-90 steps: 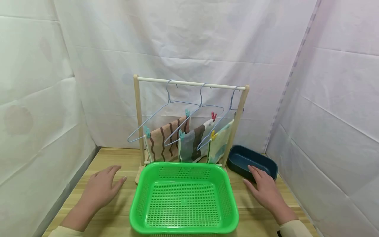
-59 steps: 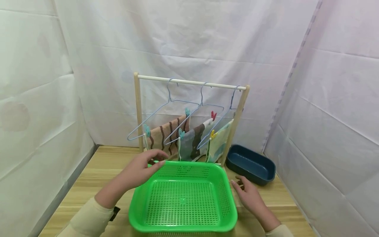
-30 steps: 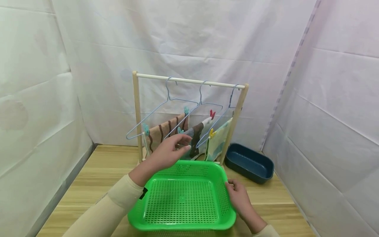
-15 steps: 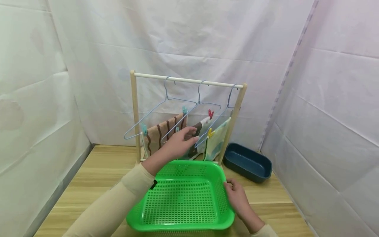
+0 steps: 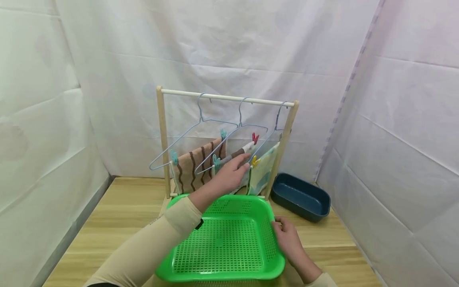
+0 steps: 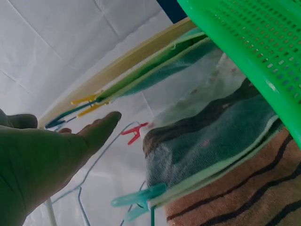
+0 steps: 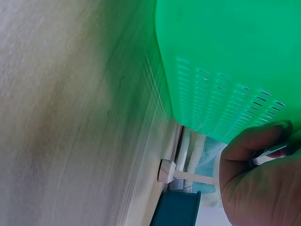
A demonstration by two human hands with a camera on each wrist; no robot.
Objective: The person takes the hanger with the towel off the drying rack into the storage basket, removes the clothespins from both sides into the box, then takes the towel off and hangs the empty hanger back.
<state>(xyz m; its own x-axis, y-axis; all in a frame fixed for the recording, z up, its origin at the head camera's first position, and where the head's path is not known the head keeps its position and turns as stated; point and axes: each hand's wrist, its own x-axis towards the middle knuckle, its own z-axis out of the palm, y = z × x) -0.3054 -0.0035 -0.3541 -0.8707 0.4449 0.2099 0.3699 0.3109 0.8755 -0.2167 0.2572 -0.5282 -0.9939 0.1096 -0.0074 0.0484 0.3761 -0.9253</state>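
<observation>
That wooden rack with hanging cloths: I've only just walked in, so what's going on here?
A person's right hand holds the right rim of a green rectangular plastic basket. Their left hand is stretched out close to a yellow plastic clothespin; I can't tell whether they touch. Behind the basket, three patterned cloths are clipped to light blue wire hangers on the pale wooden rack.

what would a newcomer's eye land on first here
Probably the bright green basket at the front of the table, the right hand holding its right rim. Behind it, patterned towels hang on a wooden rack, with the left hand before the middle towel.
</observation>
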